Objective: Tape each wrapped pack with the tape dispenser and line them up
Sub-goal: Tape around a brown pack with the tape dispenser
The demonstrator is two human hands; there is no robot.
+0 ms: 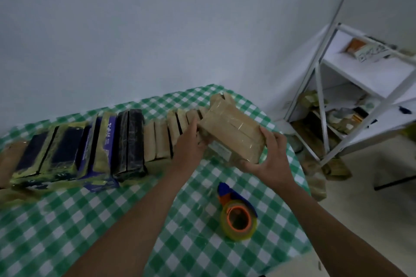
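A row of packs [94, 141] stands on edge across the far side of the table [90, 220], running from my left toward the middle. At its right end I hold one pack [234, 135] above the table, my left hand [189, 141] on its left side, touching the row's last pack, my right hand [270, 155] under its near right corner. The dispenser [237, 213] lies on the table nearer me, below that pack. A shelf [360, 96] stands off the table to the right.
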